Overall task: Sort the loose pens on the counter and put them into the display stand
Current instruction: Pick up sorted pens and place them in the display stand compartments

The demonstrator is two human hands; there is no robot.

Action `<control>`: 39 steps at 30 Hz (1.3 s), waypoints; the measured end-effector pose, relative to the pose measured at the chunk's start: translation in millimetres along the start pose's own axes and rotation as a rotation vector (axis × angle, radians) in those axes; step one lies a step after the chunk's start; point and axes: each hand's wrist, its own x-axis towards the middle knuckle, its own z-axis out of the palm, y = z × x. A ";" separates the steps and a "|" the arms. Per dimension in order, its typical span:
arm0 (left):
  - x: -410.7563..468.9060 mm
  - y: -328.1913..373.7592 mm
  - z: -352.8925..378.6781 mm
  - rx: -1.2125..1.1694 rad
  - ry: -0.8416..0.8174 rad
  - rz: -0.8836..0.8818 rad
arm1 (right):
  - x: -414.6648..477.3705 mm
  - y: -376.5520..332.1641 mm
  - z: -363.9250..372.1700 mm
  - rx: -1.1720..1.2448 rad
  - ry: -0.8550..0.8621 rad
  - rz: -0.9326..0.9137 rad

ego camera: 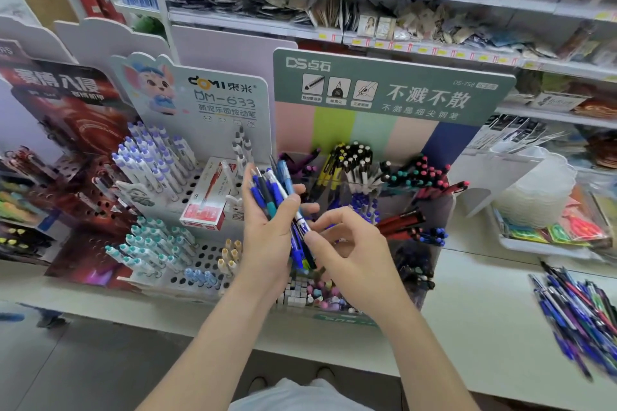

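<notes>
The pens (268, 187) are partly covered by the thumb of the left hand (267, 233) and by the right hand (350, 243), so their number cannot be told. Both forearms hide the front compartments of the stand (394, 90) and part of its front label, and both run off the bottom edge. The pile (574, 307) at the right end of the counter (484, 320) is smeared and cut by the right edge. The shelf goods (367, 17) are blurred, their tags unreadable. The red stand (66, 103) is cut by the left edge.
</notes>
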 end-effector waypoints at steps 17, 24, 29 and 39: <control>-13.7 6.7 -0.3 0.302 -0.142 -0.113 | -2.1 7.0 -0.3 0.002 0.292 0.004; -21.3 3.9 -9.1 0.678 -0.305 -0.003 | 16.5 -7.2 -1.6 -0.162 0.127 -0.026; -22.1 14.9 -10.8 0.667 -0.364 -0.098 | 21.7 -9.1 -3.2 -0.079 0.078 -0.017; -25.6 25.0 -15.4 1.014 -0.563 -0.171 | 46.6 -24.0 -36.0 -0.201 -0.192 0.058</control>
